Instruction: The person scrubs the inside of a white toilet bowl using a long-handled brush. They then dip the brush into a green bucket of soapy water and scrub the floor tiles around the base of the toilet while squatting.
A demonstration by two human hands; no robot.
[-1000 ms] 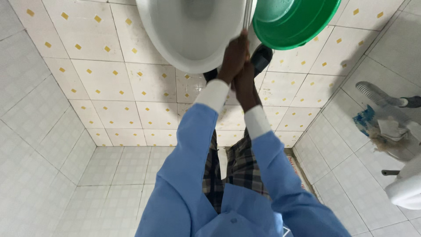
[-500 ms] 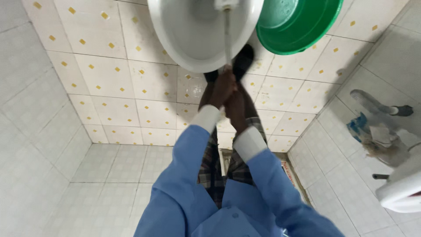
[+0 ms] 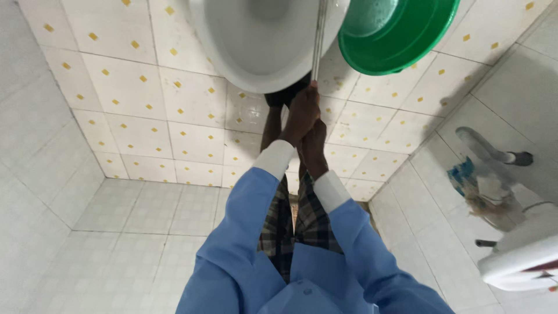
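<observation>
Both of my hands are closed around a thin pale brush handle [image 3: 317, 43] that reaches up into a white toilet bowl [image 3: 250, 81] at the top of the head view. My left hand [image 3: 302, 113] grips the handle's lower end, just below the bowl's front rim. My right hand [image 3: 314, 148] sits right under it, pressed against it. The handle runs along the bowl's right side, and its brush end is cut off by the top edge. Blue sleeves with white cuffs cover both arms.
A green plastic basin [image 3: 401, 35] stands on the tiled floor, touching the bowl's right side. My dark shoe [image 3: 283, 96] shows under the bowl. On the right wall are a grey pipe [image 3: 485, 146], a stained patch [image 3: 474, 183] and a white sink [image 3: 520, 256].
The handle has swung from the middle of the bowl to its right side. Both hands stayed clasped on it and moved slightly right.
</observation>
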